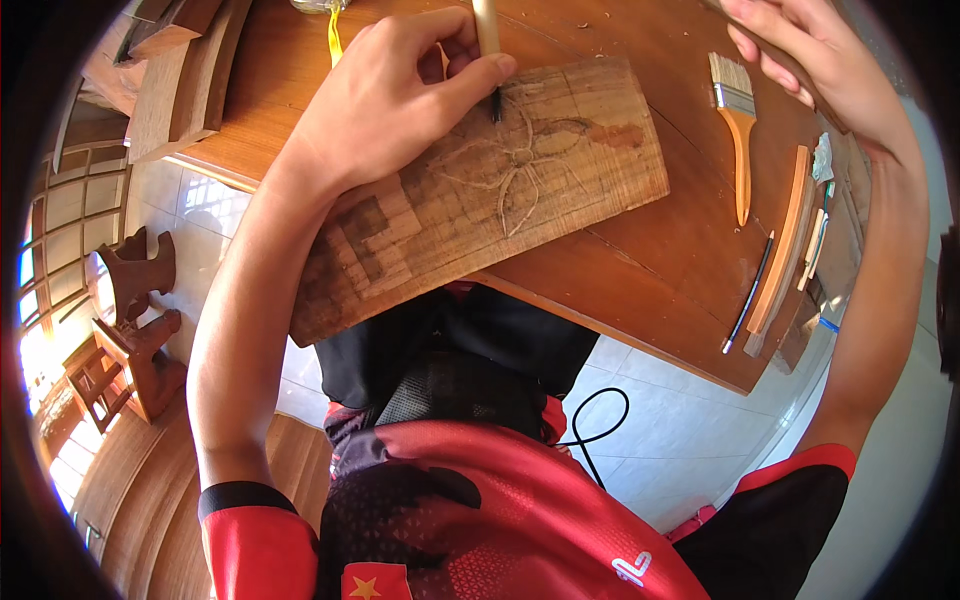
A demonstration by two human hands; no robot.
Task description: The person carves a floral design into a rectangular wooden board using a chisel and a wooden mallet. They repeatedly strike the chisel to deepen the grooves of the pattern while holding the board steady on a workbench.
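Note:
My left hand (400, 95) is closed round a tool with a pale round handle (486, 28) and a narrow dark tip. That tip meets the far part of a wooden board (440, 240), where flower-like lines are cut into the surface; the tool's exact kind is unclear. The board lies slanted across the near edge of the table, partly overhanging my lap. At the upper right my right hand (815, 60) is raised, fingers bent round a dark brown, stick-like thing that is mostly hidden and cut off by the picture's rim.
On the brown table (650, 300) lie a flat paintbrush (738, 140), a pencil (748, 295) and wooden strips (780, 255). Wood blocks (185, 95) stand at the far left, near a yellow strap (334, 38). Carved wooden furniture (130, 355) and a black cable (600, 420) are below.

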